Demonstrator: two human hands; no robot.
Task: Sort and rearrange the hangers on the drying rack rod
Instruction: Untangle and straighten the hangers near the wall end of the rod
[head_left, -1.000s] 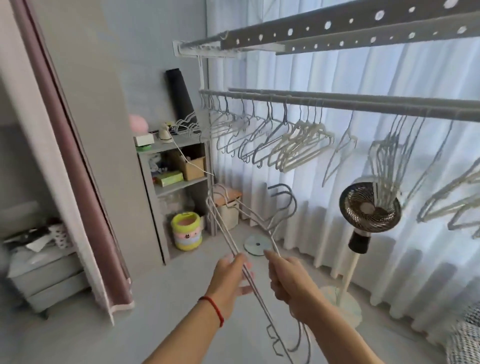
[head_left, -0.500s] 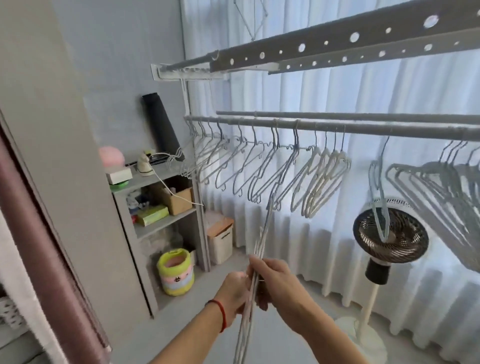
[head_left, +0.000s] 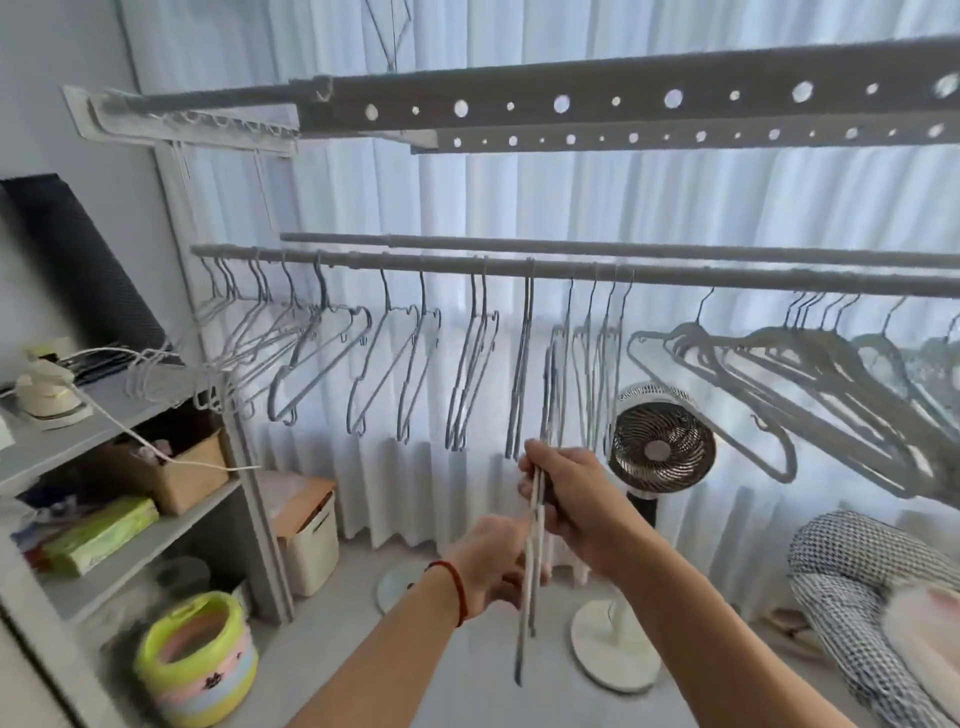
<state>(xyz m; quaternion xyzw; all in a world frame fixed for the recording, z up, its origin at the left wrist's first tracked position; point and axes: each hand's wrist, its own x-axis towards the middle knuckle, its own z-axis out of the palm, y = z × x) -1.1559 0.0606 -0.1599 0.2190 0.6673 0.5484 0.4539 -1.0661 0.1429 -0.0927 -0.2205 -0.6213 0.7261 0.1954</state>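
Note:
A bundle of thin grey hangers (head_left: 532, 566) stands upright and edge-on below the drying rack rod (head_left: 519, 267). My right hand (head_left: 571, 499) grips the bundle high up. My left hand (head_left: 493, 566), with a red cord at the wrist, holds it lower down. The bundle's top reaches up among the hangers on the rod. Several grey wire hangers (head_left: 384, 364) hang spaced out along the rod's left half. Thicker pale hangers (head_left: 779, 395) crowd together on the right half.
A standing fan (head_left: 661, 441) is behind my right hand, in front of white curtains. A grey shelf unit (head_left: 156, 530) with boxes stands at left, a striped tub (head_left: 200, 660) on the floor beside it. A checked cloth (head_left: 862, 571) lies at right. A perforated rack beam (head_left: 623, 98) runs overhead.
The view has swung up and right toward the rod. My hands have raised the hanger bundle and turned it upright; my right hand is now above my left.

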